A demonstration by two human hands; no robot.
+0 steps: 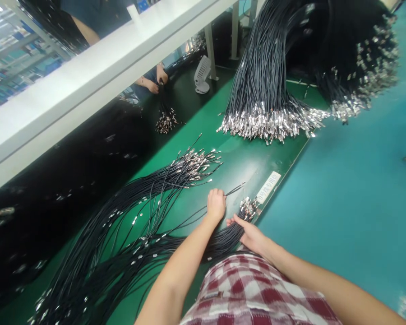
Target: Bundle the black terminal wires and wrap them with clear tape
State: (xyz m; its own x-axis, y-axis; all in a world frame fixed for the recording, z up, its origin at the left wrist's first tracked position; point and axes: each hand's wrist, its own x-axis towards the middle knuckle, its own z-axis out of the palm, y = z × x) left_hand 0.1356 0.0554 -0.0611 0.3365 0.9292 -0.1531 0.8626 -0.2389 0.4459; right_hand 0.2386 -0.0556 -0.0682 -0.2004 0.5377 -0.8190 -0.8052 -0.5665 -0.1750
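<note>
My left hand is closed in a pinch on a thin black wire whose metal-tipped end points right over the green table. My right hand lies just right of it at the table's near edge, fingers wrapped over a small bundle of black wires with silver terminals at its end. A loose fan of more black wires spreads to the left, its terminals lying further back.
A big heap of black wires with silver terminals lies at the back right. Another person's hands hold a wire bundle across the table, under a white shelf beam. A small white fan stands behind. Teal floor lies right.
</note>
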